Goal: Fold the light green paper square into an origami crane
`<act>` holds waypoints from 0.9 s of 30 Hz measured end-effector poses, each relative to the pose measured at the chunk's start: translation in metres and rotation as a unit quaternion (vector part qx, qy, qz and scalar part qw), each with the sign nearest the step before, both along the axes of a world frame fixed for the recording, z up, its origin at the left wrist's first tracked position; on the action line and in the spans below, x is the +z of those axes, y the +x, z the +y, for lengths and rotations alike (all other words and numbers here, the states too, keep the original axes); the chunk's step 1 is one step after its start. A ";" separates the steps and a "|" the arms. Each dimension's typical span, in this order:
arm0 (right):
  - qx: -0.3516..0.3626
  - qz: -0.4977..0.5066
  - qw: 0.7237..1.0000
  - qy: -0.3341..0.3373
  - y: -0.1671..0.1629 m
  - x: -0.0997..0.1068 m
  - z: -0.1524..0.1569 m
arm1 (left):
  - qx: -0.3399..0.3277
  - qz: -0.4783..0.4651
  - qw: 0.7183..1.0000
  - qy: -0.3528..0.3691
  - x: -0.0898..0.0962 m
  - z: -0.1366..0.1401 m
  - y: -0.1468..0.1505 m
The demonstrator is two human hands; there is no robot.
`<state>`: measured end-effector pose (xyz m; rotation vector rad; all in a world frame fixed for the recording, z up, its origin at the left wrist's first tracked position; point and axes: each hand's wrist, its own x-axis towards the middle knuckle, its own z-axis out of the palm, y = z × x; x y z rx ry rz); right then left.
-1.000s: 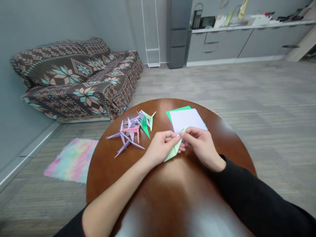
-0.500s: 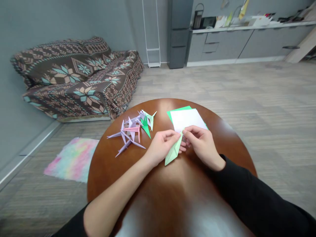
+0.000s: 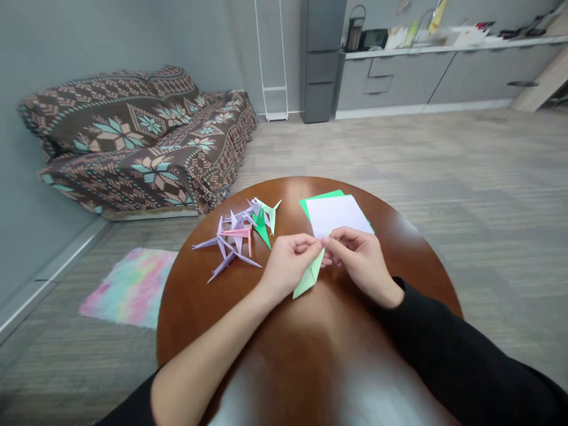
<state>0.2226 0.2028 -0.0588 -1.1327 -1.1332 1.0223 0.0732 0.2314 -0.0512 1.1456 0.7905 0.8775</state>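
Observation:
A light green sheet of origami paper, folded into a narrow pointed shape, is held above the round table. My left hand pinches its upper part between thumb and fingers. My right hand is closed on the upper tip, its thumb close to the left thumb; the tip itself is mostly hidden by the fingers. Just beyond the hands lies a stack of square paper, white or pale lilac on top, with green sheets sticking out beneath.
Folded paper cranes in purple, pink, green and light green lie together on the left of the brown table. Beyond are a covered sofa, a fluffy rug and a kitchen counter.
My right thumb and fingers have shifted left, closer to my left fingertips, covering the paper's upper tip. The paper's lower end has swung slightly left.

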 end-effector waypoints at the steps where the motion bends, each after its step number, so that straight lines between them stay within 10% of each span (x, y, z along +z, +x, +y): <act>1: -0.004 -0.001 1.000 0.001 0.000 0.001 0.000 | 0.000 0.000 1.000 0.006 0.000 0.000 0.000; 27: -0.012 -0.013 1.000 0.021 0.003 -0.001 0.001 | 0.006 -0.009 0.999 -0.033 0.000 0.000 0.002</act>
